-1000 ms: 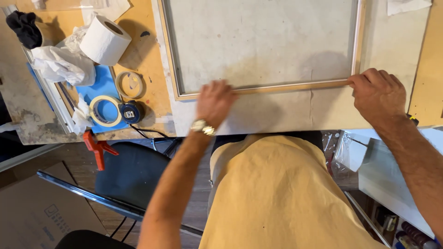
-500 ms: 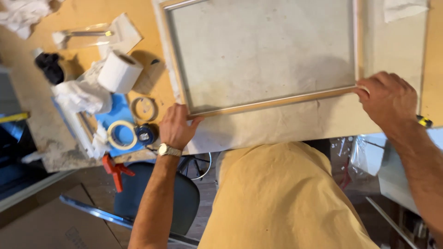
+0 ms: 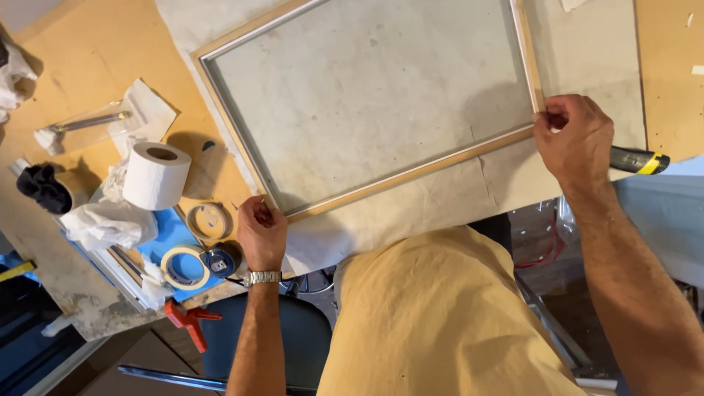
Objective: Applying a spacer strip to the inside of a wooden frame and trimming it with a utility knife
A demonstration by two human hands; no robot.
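The wooden frame (image 3: 381, 110) lay flat on the cloth-covered desk (image 3: 440, 198). The left hand (image 3: 262, 232) pinched its corner at 7 o'clock; the right hand (image 3: 574, 138) gripped the 4 o'clock corner. A paper roll (image 3: 155, 174) stood at 9 o'clock.

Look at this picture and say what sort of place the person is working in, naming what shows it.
Probably a home workshop or framing bench. Both hands grip corners of a wooden frame lying on a cloth-covered worktable, with rolls of tape and a red clamp at its edge.
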